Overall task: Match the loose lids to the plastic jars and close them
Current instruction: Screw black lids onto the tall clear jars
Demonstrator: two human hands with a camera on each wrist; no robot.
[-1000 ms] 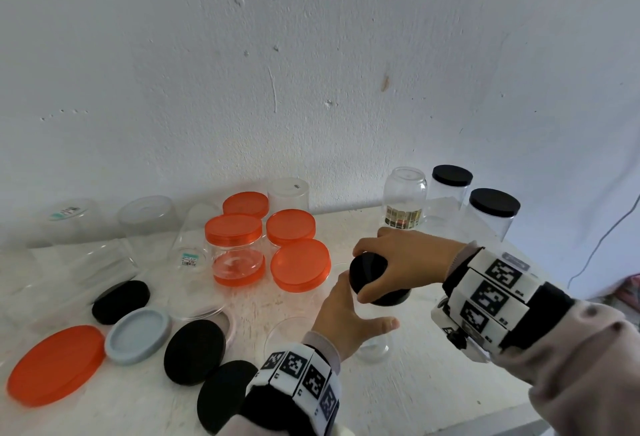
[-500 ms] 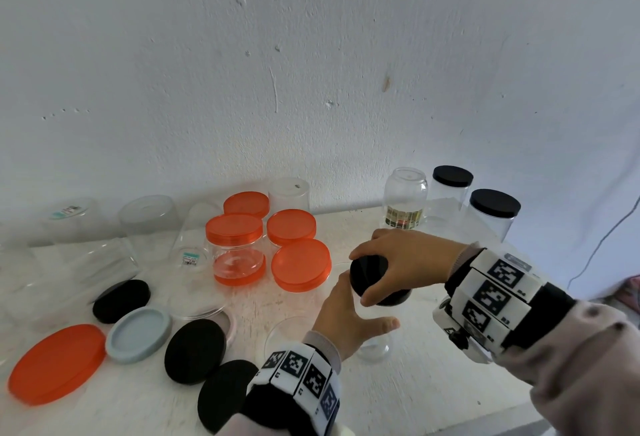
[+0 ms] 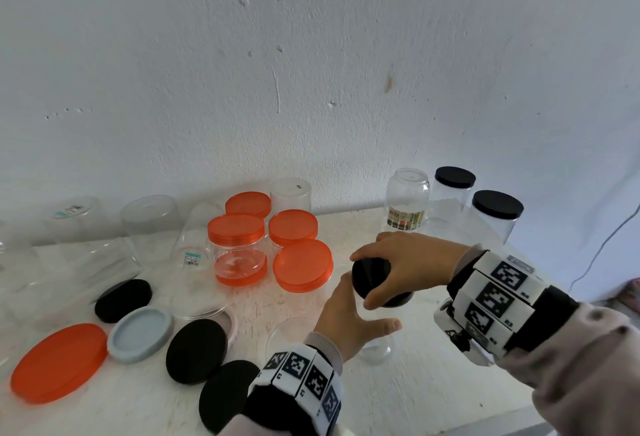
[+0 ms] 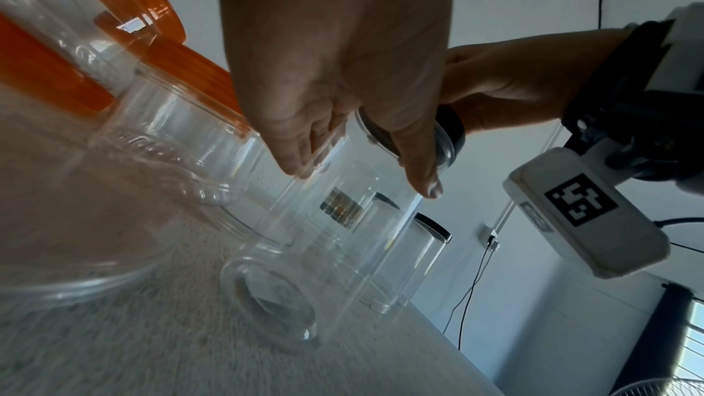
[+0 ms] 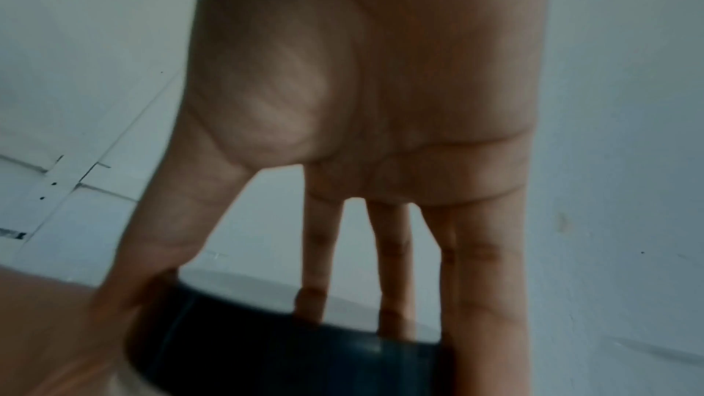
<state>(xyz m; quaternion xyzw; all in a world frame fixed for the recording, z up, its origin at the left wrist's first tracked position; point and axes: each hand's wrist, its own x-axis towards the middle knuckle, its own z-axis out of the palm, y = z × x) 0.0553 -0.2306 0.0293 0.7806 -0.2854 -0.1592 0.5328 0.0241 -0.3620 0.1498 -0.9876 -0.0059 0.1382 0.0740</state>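
Note:
A clear plastic jar (image 3: 375,349) stands on the white table near the front middle. My left hand (image 3: 346,318) grips its side, thumb on the near side; the left wrist view shows the left hand (image 4: 343,71) wrapped on the jar (image 4: 324,252). A black lid (image 3: 372,278) sits on the jar's mouth, slightly tilted. My right hand (image 3: 401,262) grips that lid from above, fingers and thumb curled round its rim. The right wrist view shows the right hand (image 5: 362,101) on the black lid (image 5: 285,351).
Loose black lids (image 3: 195,350), a grey lid (image 3: 140,333) and a large orange lid (image 3: 59,363) lie front left. Orange-lidded jars (image 3: 239,248) cluster mid-table, clear jars behind them. Black-lidded jars (image 3: 497,214) and an open labelled jar (image 3: 407,200) stand back right.
My right hand's fingers have shifted slightly round the black lid. The jar and my left hand stay where they were.

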